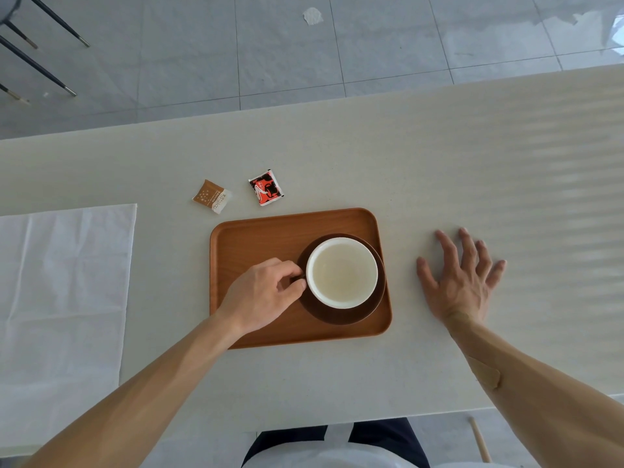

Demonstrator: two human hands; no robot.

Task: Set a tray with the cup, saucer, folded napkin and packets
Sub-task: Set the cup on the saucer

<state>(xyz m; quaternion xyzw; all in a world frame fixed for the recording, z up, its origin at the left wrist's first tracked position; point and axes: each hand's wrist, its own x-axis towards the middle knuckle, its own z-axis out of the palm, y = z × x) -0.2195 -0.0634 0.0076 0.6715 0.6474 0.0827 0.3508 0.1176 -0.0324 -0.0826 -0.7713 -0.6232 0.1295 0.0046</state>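
Left hand (266,292) pinching cup (342,272) handle, seemingly seating it on saucer (341,315), tray's (263,238) right end; right hand (462,278) splayed flat, empty. Next: packets (212,196), unfolded napkin (64,282).

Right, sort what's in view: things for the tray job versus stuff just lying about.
For the job:
tray
cup
saucer
napkin, unfolded
brown packet
red packet

Lying about:
chair legs
paper scrap on floor
wooden stick
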